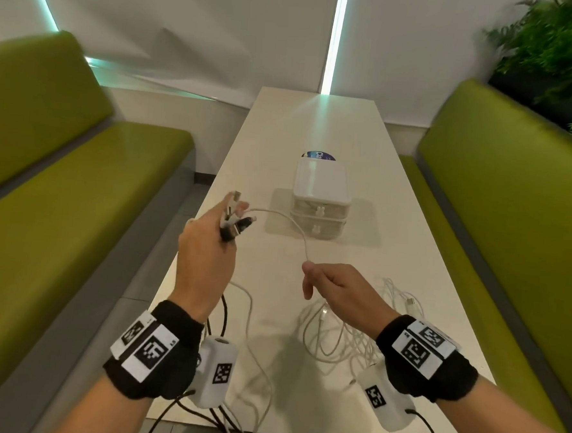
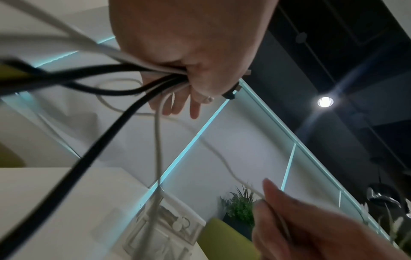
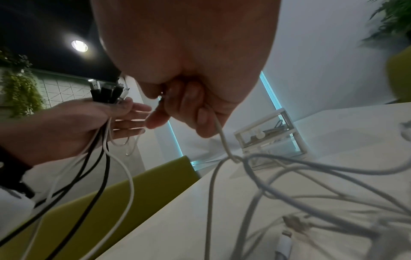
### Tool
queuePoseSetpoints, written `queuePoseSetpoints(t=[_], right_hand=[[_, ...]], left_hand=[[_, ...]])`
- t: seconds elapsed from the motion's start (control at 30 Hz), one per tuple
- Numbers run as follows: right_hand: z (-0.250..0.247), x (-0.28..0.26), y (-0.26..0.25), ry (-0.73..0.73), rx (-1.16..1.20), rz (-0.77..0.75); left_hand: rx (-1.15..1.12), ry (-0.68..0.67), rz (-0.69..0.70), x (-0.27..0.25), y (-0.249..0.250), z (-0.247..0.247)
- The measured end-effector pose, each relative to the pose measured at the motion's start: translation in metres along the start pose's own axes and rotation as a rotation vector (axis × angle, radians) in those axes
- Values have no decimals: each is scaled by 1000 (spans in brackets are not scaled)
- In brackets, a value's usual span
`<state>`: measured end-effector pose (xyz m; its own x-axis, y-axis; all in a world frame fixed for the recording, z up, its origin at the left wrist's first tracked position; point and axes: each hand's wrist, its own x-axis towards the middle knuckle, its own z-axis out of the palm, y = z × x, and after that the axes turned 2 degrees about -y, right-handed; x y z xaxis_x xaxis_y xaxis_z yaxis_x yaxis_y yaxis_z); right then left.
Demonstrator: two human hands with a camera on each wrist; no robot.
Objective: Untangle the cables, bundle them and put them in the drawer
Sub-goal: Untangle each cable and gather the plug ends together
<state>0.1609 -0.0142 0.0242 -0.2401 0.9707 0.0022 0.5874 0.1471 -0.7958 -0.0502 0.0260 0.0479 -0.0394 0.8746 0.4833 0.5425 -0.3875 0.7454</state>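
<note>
Untangling step: left hand gripped plug ends; right hand pinched white cable. Next: draw it from tangle at 5 o'clock.

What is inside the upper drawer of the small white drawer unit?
Through the upper drawer front, some dark and pale cable-like items show; the rest is hidden by the drawer unit frame.

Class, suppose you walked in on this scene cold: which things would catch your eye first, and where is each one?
First, the left hand raised above the table's left edge, gripping a cluster of cable ends, black and white. Next, a white cable arcing from it to the right hand, which pinches it over a loose white tangle. Behind them stands a small white drawer unit, mid-table.
</note>
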Motion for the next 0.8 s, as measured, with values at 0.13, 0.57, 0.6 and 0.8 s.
queuePoseSetpoints(t=[0.13,0.57,0.6,0.8], right_hand=[[-2,2,-3,16,-90,1],[-6,-5,-11,68,-12,-179],[-6,-5,-11,72,-4,-171],[-13,2,-3,-28,67,-111]], left_hand=[[-80,-89,148,-14,19,3],[-88,-473,142,-28,25,26],[-185,-440,71,-25,26,24],[-386,-172,-15,-14,24,8]])
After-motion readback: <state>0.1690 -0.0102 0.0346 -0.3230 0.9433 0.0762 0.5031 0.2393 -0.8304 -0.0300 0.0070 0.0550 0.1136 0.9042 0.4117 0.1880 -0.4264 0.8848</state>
